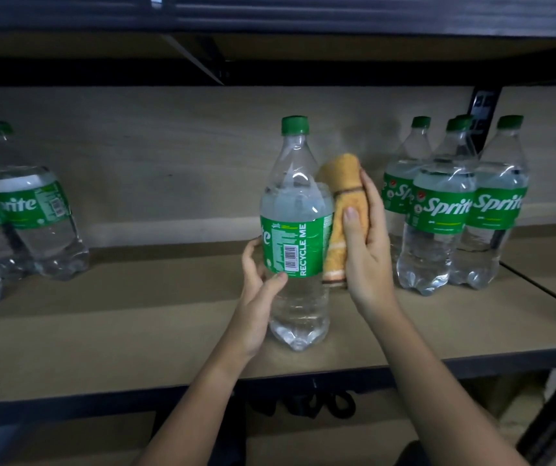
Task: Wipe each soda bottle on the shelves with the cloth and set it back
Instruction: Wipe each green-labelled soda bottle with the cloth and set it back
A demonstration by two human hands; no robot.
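standing upright near the front edge of the wooden shelf [155, 338], the sprite bottle [295, 230] with the green cap [295, 125] shows its barcode and "recycle me" label side to the camera. left hand [259, 290] grips the bottle at the lower label, thumb across the front, fingers curled behind. right hand [365, 243] holds a rolled orange cloth [337, 210], fingers wrapped round it, cloth pressed against the bottle's right side. four more sprite bottles [437, 210] stand grouped to the right on the same shelf; others [31, 210] stand at the far left, well apart.
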